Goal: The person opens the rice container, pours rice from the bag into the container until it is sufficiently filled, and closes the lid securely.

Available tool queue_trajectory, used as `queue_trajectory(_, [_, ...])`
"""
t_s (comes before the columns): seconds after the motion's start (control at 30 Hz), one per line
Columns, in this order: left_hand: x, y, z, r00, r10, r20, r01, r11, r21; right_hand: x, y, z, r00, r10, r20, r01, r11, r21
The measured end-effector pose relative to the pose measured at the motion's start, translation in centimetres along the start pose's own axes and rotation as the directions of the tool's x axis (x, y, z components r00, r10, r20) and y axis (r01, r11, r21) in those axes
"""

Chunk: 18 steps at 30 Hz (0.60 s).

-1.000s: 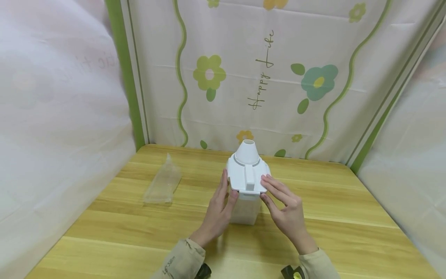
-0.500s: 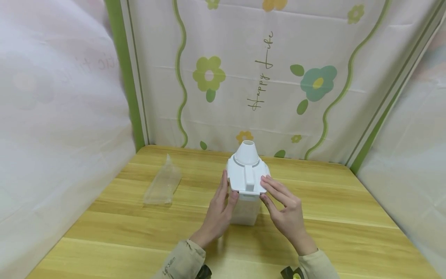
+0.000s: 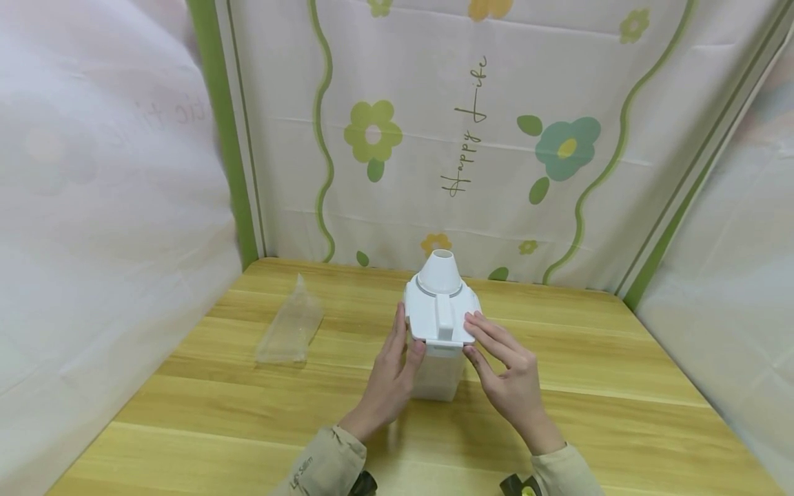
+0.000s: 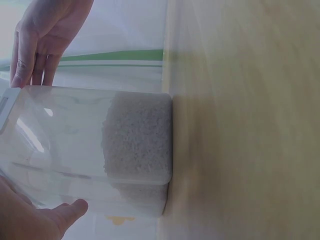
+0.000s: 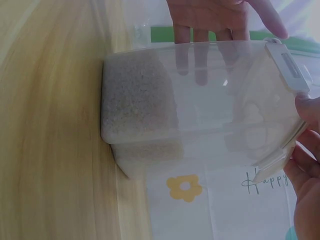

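A clear rice container stands upright on the table, its lower part filled with white rice. Its white lid is on top, with a white cone-shaped piece on it, open at the tip. My left hand lies along the container's left side with fairly straight fingers, its thumb at the front corner under the lid. My right hand pinches the lid's front right corner, fingertips above and thumb below. In the right wrist view the left fingers show through the clear wall.
What looks like a clear plastic bag lies to the left on the wooden table. Printed curtains hang behind the table and along both sides. Dark devices sit at the wrists by the sleeves.
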<state>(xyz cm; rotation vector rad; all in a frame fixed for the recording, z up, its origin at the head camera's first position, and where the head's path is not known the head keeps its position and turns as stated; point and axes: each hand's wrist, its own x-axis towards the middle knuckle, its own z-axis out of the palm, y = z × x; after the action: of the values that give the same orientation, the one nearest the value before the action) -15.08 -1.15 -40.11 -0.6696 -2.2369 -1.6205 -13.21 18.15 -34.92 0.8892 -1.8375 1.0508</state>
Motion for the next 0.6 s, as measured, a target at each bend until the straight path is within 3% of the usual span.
queue_trajectory(0.6, [0.05, -0.1, 0.11, 1.0, -0.001, 0.001, 0.001, 1.0, -0.019, -0.08, 0.24, -0.02, 1.0, -0.014, -0.004, 0.014, 1.0, 0.001])
